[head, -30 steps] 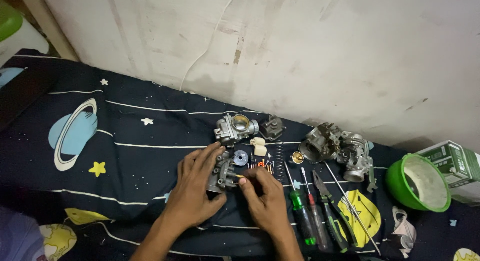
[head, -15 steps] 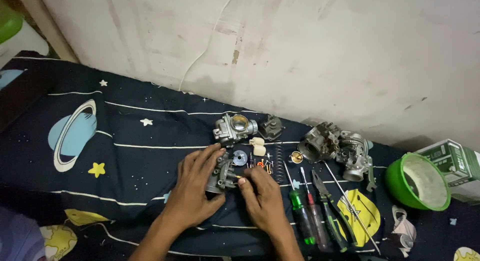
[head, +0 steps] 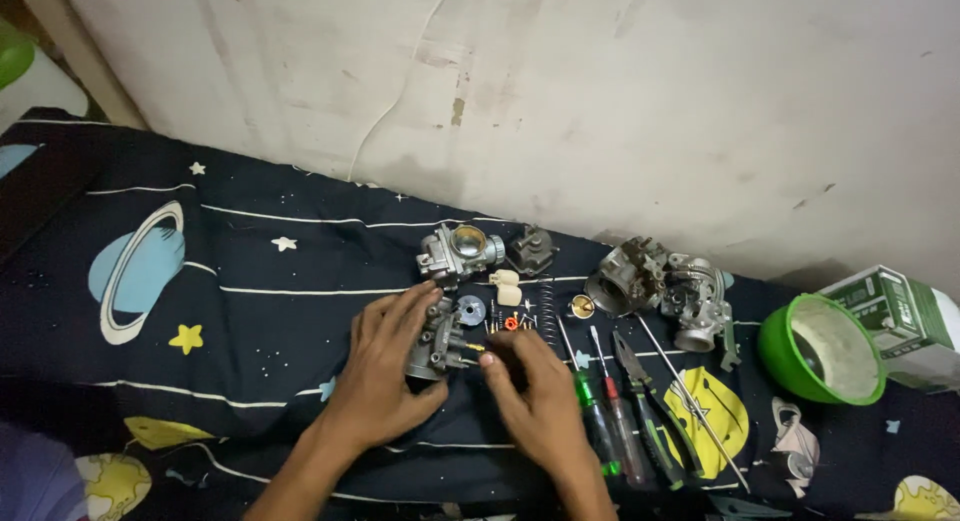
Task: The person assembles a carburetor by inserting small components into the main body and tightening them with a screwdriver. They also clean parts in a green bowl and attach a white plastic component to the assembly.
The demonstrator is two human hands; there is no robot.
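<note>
My left hand [head: 385, 376] grips a grey metal carburetor part [head: 437, 343] on the dark space-print cloth [head: 240, 281]. My right hand [head: 535, 391] rests beside it, fingertips at a small brass piece by the part's right side; whether it pinches that piece is unclear. Just beyond lie a blue round piece [head: 470, 307], a small orange piece [head: 511, 323], a white float [head: 505, 286] and a coil spring [head: 546, 306]. A carburetor body [head: 458, 251] stands further back.
Right of my hands lie a green-handled screwdriver [head: 590, 411], a red-handled screwdriver [head: 618, 421], pliers [head: 650, 401] and a thin rod [head: 690, 391]. More carburetor bodies [head: 660, 286], a green bowl [head: 822, 349] and a green-white box [head: 900, 316] sit at the right. A stained wall [head: 600, 101] rises behind.
My right hand has shifted slightly toward the part's right side. My left hand keeps its hold on the part.
</note>
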